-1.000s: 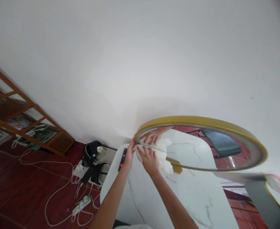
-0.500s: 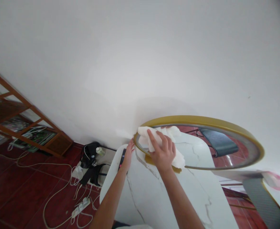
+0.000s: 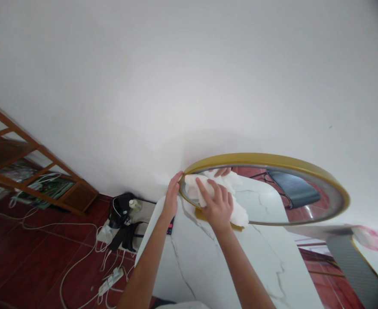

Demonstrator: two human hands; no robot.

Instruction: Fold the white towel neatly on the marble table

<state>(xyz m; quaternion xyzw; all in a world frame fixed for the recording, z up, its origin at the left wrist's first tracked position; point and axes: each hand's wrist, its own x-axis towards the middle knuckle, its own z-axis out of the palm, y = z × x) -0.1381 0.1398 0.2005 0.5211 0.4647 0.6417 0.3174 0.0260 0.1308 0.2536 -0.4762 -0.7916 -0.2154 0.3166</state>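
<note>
Mirror (image 3: 272, 195), long axis sideways, cloth (image 3: 239, 214) on it

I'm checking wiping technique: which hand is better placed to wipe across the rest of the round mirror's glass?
Probably the right hand: it presses the white cloth on the mirror glass. The left hand only rests on the gold rim.

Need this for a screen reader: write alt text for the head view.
The right hand presses a white cloth on a gold-framed round mirror standing on a white marble table; the left hand rests on the frame's edge.
</note>
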